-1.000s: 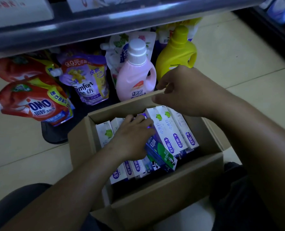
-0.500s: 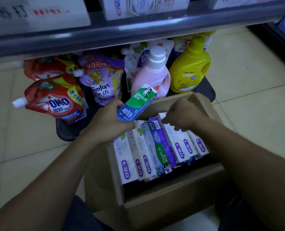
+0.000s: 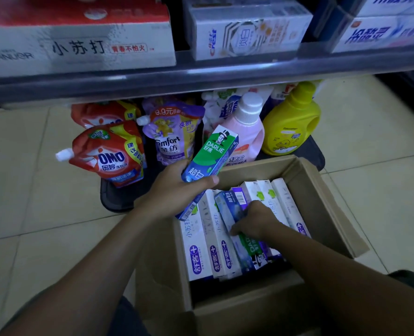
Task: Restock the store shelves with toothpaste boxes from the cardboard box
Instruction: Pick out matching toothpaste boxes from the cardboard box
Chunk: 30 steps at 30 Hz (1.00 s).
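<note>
An open cardboard box (image 3: 327,204) stands on the floor in front of me, packed with several toothpaste boxes, mostly white ones (image 3: 215,241). My left hand (image 3: 174,187) holds a green and blue Darlie toothpaste box (image 3: 212,154) above the box's far left corner. My right hand (image 3: 254,220) is down inside the cardboard box, fingers curled round a blue toothpaste box (image 3: 230,209) lying among the others. Above, the store shelf (image 3: 201,76) carries large toothpaste cartons.
Under the shelf, a dark low tray (image 3: 118,197) holds red OMO pouches (image 3: 109,154), a purple Comfort pouch (image 3: 172,134), a pink bottle (image 3: 247,127) and a yellow bottle (image 3: 290,122). Beige floor tiles lie to the left and right.
My left hand lifted the Darlie box out and holds it higher. My right hand went from the box's rim down onto a blue toothpaste box. The view tilted up toward the shelf.
</note>
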### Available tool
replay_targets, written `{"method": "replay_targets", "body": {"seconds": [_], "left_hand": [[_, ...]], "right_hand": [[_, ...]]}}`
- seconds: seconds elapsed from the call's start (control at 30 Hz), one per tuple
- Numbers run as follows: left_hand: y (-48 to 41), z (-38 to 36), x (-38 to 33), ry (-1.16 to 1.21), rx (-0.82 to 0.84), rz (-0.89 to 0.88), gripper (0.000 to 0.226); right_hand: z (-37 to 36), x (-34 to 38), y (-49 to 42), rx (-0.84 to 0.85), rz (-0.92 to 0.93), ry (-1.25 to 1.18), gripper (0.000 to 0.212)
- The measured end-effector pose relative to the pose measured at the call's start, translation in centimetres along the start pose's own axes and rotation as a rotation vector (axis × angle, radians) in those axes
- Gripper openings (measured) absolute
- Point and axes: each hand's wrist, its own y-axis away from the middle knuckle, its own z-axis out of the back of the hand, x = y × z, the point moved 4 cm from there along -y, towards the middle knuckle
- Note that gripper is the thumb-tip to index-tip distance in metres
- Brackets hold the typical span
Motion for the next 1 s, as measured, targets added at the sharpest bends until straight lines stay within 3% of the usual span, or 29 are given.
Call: {"method": "replay_targets", "body": {"seconds": [0.23,0.43,0.53,0.7,0.9,1.0], "left_hand": [[4.5,1.8,-5.4,0.011,-0.040,-0.117,0.046],[8.2,5.6,-12.4,0.000,-0.193,-0.297,0.041],[9.0,6.9,-14.9,0.151,-0.163,-0.308,0.034],[10.0,9.7,-16.5,0.239,-0.145,-0.287,0.045],[11.1,12.1,-18.1,0.474,-0.111,-0.340,0.055],[11.8,13.0,-18.9,0.656,-0.178,-0.398,0.058]], "right_hand": [[9.4,6.9,7.6,-0.165,0.396,0.140,0.033],[16.1,12.8,17.1,-0.373,0.816,0.581,0.043],[17.7,16.2,20.8,-0.492,1.011,0.766,0.043],[19.3,21.3,24.5,-0.619,1.218,0.974,0.052],[19.5,25.7,27.8,-0.747,1.548,0.905,0.056],[20.2,25.8,28.8,-0.818,1.573,0.427,0.060]]}}
